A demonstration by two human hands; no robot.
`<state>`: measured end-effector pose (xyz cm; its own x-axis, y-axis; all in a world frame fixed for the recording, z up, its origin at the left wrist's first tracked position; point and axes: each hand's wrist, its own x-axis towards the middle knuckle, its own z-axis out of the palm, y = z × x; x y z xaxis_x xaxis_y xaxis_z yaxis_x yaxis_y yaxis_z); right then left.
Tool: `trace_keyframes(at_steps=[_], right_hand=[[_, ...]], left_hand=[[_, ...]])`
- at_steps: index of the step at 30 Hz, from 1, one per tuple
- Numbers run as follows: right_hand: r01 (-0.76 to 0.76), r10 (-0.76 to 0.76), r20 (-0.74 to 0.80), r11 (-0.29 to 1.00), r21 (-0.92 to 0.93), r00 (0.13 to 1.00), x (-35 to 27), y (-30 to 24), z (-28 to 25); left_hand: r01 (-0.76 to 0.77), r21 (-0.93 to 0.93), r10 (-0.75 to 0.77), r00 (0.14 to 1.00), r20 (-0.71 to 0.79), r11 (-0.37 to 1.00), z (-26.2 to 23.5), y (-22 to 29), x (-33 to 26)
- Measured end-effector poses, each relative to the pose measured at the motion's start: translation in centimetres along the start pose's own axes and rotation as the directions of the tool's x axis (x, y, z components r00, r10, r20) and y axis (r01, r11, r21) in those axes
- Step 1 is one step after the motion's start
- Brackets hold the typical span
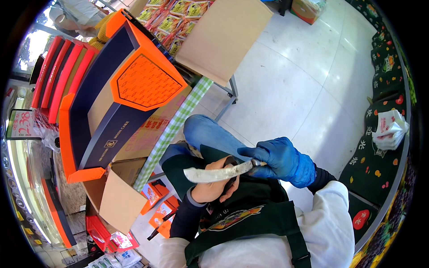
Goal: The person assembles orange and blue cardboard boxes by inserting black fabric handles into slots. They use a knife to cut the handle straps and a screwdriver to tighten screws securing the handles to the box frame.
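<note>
My right hand (279,161), in a blue rubber glove, is closed round the handle of a knife (219,173). The knife's curved, smeared metal blade points left and passes over my left hand (208,190). That hand is bare, its fingers curled round a dark object (231,161) that the blade partly hides; I cannot make out its kind. Both hands are in front of my dark green apron (237,219), above my bent knee in blue jeans (203,127).
At left, an orange and navy display box (105,147) stands by a green checked cloth edge (172,134). Packaged snacks (176,20) fill a carton behind. Orange boxes (163,216) lie below. Dark green printed panels (373,152) with a bundle of white bags (389,129) line the right, beyond the tiled floor (295,85).
</note>
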<state>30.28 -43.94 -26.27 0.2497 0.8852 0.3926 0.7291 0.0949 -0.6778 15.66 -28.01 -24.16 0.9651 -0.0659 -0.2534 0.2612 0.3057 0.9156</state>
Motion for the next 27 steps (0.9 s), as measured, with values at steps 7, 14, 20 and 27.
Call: trace_keyframes(at_steps=[7, 14, 20, 27], right_hand=[[-0.075, 0.082, 0.064, 0.992, -0.098, 0.995, -1.9, 2.3, 0.8], [-0.576, 0.581, -0.163, 0.813, 0.078, 0.798, -5.1, 7.4, 0.0], [-0.056, 0.055, -0.037, 0.998, -0.026, 0.998, -0.6, 1.2, -1.0], [0.089, -0.087, 0.018, 0.983, -0.162, 0.996, 1.1, -0.4, -0.8]], left_hand=[[0.091, -0.013, -0.091, 0.996, -0.004, 0.996, -0.2, -1.1, 0.3], [-0.032, -0.143, 0.038, 0.998, 0.042, 0.989, -0.5, -1.5, 0.5], [0.015, -0.143, -0.021, 0.999, -0.038, 0.99, -0.7, -1.4, 0.4], [-0.004, -0.22, 0.012, 0.999, 0.036, 0.975, -1.5, -1.7, 0.3]])
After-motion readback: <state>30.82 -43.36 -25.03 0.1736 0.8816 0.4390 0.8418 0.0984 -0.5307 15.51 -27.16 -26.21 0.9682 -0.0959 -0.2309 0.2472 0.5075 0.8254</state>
